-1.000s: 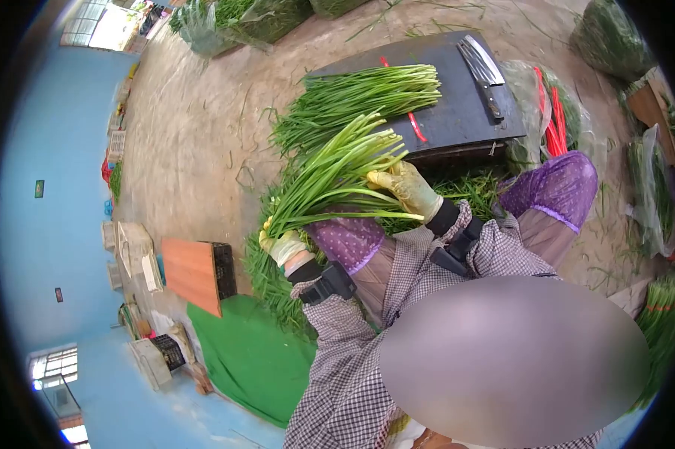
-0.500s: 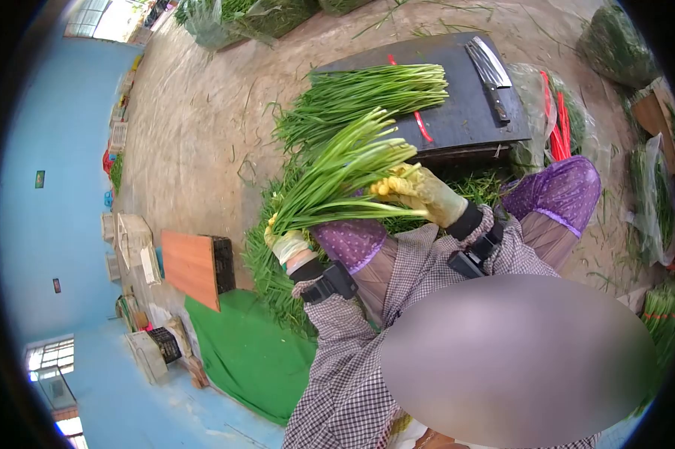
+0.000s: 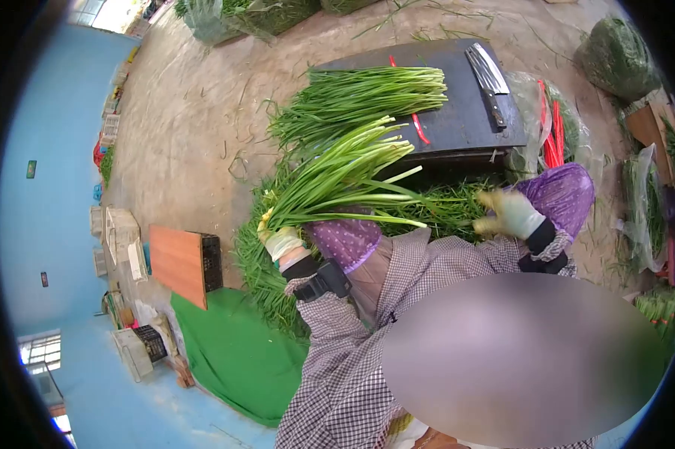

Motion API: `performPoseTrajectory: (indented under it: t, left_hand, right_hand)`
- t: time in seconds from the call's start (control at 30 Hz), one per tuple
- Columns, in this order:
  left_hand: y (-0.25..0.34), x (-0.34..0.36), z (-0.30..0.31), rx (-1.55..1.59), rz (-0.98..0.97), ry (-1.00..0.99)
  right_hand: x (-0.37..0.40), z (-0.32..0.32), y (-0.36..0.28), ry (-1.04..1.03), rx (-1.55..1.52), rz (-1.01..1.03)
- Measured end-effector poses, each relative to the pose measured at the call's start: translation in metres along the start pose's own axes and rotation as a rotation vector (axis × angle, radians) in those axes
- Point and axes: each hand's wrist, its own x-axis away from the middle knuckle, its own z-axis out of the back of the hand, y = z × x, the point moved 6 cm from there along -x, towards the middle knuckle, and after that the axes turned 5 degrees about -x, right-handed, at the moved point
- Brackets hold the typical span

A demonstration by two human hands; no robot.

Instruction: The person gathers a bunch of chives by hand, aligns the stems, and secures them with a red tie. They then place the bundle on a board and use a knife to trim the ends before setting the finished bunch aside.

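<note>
My left hand point(image 3: 279, 238), in a yellowed glove, is closed around the leafy end of a loose bunch of garlic chives point(image 3: 345, 176). Their pale stem ends fan out up and to the right. Away from the bunch, my gloved right hand point(image 3: 511, 213) is over the loose green leaves point(image 3: 457, 206) near my right knee. It is smeared by motion, but its thumb and fingers look apart, with nothing plainly held. A larger pile of chives point(image 3: 375, 97) lies across the dark board point(image 3: 468, 127), over a red strap point(image 3: 420, 129).
A cleaver point(image 3: 488, 82) lies on the board's right side. Red ties point(image 3: 553, 135) and a plastic bag are right of it. Trimmed leaves point(image 3: 270, 280) heap by my left leg. An orange-brown board point(image 3: 176, 262) leans on a black crate, near a green cloth point(image 3: 236, 359).
My right hand has left the bunch and swung right, toward my right knee. My left hand keeps hold of the chives, whose stems now spread more loosely.
</note>
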Motion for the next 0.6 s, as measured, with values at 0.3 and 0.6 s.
performPoseTrajectory:
  t: [0.3,0.6]
  left_hand:
    - [-0.045,-0.028,0.006,0.498,0.122,0.09]
    - [-0.02,0.008,-0.011,1.224,0.449,0.291]
  right_hand:
    - [-0.136,-0.052,-0.1,0.574,-0.162,0.22]
    - [-0.123,-0.045,-0.109,0.226,-0.719,0.229]
